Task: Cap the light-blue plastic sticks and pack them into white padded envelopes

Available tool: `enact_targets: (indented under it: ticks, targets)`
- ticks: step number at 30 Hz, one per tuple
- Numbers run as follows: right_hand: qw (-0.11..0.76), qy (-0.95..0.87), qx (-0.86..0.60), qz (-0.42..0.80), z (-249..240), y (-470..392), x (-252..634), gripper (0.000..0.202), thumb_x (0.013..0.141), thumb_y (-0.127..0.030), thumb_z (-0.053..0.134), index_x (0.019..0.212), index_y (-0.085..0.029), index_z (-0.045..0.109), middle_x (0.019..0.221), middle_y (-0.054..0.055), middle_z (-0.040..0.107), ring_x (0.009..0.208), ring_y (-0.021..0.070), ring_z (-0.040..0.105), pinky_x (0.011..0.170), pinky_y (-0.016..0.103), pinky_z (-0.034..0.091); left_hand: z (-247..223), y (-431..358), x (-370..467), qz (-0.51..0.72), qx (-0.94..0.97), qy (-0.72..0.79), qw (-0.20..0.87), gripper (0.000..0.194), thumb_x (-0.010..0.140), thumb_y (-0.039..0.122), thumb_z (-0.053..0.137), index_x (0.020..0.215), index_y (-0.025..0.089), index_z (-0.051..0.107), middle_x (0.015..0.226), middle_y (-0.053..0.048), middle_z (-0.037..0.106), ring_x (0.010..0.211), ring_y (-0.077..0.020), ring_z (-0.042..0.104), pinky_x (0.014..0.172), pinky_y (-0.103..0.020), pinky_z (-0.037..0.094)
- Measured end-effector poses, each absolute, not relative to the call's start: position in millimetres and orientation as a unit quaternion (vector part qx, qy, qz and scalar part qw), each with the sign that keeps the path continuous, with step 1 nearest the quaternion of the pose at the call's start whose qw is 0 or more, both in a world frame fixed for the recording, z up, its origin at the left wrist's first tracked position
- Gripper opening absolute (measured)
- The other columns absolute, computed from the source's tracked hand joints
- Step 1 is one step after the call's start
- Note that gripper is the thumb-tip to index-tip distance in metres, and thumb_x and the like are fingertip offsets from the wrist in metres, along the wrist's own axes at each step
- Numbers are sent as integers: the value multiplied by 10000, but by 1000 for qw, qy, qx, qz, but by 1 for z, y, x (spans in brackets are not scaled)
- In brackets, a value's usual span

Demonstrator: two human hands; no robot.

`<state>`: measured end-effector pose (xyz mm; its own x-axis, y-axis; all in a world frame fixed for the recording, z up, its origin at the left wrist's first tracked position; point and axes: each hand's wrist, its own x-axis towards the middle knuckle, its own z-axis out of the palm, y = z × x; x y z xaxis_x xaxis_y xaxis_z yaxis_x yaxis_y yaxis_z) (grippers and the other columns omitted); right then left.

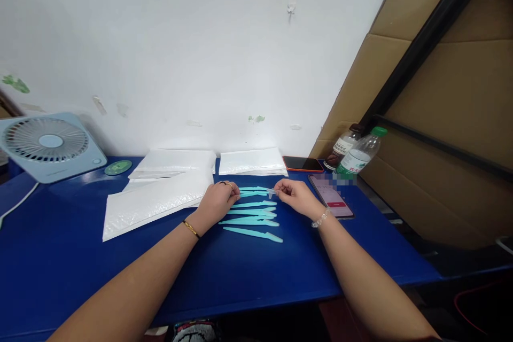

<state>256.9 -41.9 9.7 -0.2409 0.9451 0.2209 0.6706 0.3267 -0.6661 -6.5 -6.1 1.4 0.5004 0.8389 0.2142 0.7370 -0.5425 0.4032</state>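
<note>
Several turquoise razor-like sticks lie roughly side by side on the blue table (240,278); the nearest stick (252,233) lies apart from the others. My left hand (219,199) has its fingers closed on the left end of a turquoise stick (252,193) at the far end of the row. At that stick's right end, my right hand (294,196) pinches a small clear cap (271,193). Whether the cap is on the stick or just off it cannot be made out.
White padded envelopes (160,200) lie left of my left hand, and more envelopes (252,162) by the wall. A fan (50,144) stands far left. Two phones (302,163) and two bottles (355,157) are at the right, near cardboard (452,117).
</note>
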Motion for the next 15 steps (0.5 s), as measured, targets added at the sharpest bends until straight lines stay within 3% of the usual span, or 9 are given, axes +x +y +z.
enact_targets:
  ticks: [10,15]
  targets:
    - [261,-781,-494,279,17,-49,250,175,848,-277,534,866,-167,668,672,-3,612,579,107,504,539,208,379,8,-13,-3,167,882,411,158,137,836,288,524,811,205,630,800,-18,656,766,-177,592,689,-293,413]
    - [257,-806,-508,161,11,-41,260,169,843,-184,541,931,-189,686,892,42,642,710,131,558,666,247,431,7,-13,-3,168,883,423,113,202,862,340,509,915,216,660,922,-44,665,899,-212,579,793,-336,408]
